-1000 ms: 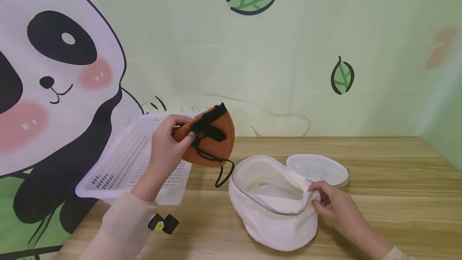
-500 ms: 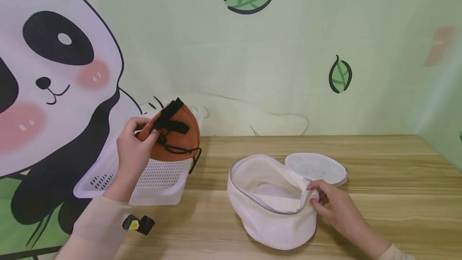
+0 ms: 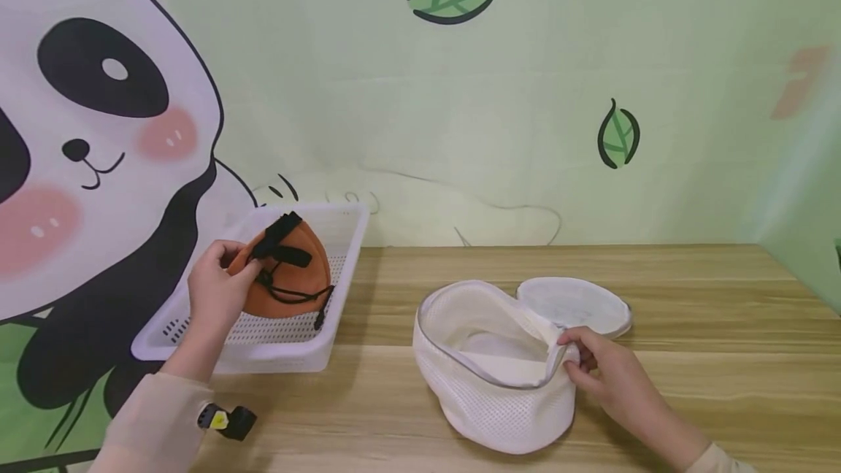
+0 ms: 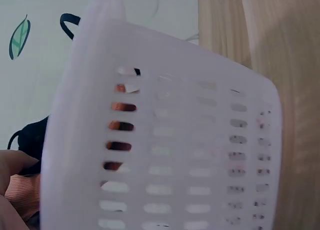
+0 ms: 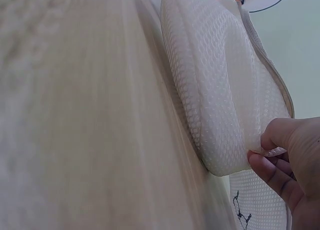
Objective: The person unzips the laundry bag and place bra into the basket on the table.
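My left hand [image 3: 220, 283] pinches the edge of a folded orange fabric item [image 3: 302, 276] with black straps and a thin black cord. It is held inside a white perforated plastic basket [image 3: 276, 356] on the left. In the left wrist view the basket's side wall [image 4: 175, 47] covers most of the orange item. My right hand [image 3: 611, 371] pinches the rim of a white mesh laundry bag [image 3: 512, 414] between thumb and fingers. The bag's zipped mouth gapes upward, and its round lid [image 3: 574, 305] lies folded back behind it on the table.
The wooden table [image 3: 388, 393] stretches between basket and bag and out to the right. A pale green backdrop [image 3: 499, 115] with a large panda print [image 3: 125, 159] and leaves rises behind. A black device [image 3: 226, 420] sits on my left sleeve.
My left hand has carried the orange item left and down, from beside the basket to inside it. The right hand keeps its pinch on the bag's rim, which stays in place.
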Demonstrator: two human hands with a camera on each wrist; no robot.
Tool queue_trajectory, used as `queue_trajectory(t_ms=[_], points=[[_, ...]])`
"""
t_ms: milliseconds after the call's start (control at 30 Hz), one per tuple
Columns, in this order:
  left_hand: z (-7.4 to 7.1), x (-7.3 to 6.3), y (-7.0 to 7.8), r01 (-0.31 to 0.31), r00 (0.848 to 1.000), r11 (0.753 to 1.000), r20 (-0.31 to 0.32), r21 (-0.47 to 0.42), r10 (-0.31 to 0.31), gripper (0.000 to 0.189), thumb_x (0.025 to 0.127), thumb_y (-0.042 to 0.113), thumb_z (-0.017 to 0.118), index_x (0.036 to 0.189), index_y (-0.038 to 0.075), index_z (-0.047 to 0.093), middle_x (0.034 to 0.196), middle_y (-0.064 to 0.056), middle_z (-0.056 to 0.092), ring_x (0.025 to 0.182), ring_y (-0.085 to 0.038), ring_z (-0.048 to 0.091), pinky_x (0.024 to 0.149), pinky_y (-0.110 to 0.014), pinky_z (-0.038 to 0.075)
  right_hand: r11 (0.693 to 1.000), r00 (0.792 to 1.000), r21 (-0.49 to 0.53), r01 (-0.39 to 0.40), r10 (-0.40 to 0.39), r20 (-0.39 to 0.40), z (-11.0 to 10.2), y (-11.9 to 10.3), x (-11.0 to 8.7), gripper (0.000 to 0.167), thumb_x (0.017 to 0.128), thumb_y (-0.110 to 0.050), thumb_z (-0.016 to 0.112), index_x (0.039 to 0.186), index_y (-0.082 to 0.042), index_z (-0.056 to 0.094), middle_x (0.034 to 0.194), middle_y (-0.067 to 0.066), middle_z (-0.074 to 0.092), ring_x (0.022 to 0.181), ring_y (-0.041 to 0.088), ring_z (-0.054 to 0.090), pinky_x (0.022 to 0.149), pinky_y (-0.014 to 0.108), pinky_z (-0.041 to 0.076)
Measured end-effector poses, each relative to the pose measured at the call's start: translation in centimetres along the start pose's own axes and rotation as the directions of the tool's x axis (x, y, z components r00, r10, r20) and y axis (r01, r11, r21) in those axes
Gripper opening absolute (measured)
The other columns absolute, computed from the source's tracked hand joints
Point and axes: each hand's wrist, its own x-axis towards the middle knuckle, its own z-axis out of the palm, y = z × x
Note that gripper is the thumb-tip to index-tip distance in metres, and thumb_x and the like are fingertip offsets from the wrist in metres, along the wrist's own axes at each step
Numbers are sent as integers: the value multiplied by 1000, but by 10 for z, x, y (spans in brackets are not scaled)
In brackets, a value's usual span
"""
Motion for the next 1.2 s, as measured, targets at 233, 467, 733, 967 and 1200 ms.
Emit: queue_trajectory(t_ms=[233,467,733,967,1200], points=[[0,1,-21,2,975,996,219,95,-22,28,88,15,68,108,-1,57,109,-22,62,97,-28,55,71,-26,43,1000,1000,-1,-6,6,-2,1,0,0,31,73,9,71,98,-7,62,74,-10,55,67,-10,47,58,17,51],[4,0,-31,-44,949,994,316,105,8,25,86,11,69,103,-3,58,103,-23,63,91,-27,56,68,-25,44,1000,1000,-7,-8,8,-3,1,0,-1,32,73,9,71,98,-8,62,73,-10,55,67,-10,48,57,17,50],[8,2,-30,-90,900,985,435,146,17,23,84,9,70,101,-3,59,98,-22,64,90,-30,58,70,-29,44,1000,1000,-8,3,-3,-15,1,-1,-1,32,72,10,71,97,-8,62,73,-10,54,67,-10,47,57,17,51],[9,3,-30,-139,861,971,507,194,22,27,84,16,73,100,-1,59,92,-17,65,84,-26,57,68,-28,42,1000,1000,-6,0,-1,-10,1,-1,-1,32,72,10,71,97,-8,62,73,-9,54,67,-10,47,57,17,51],[11,4,-31,-170,846,958,533,229,23,25,83,14,72,98,0,58,92,-18,65,84,-27,56,68,-31,43,1000,1000,-12,12,-12,-20,1,-1,-1,33,72,11,71,97,-8,62,73,-10,53,67,-10,47,57,17,50]])
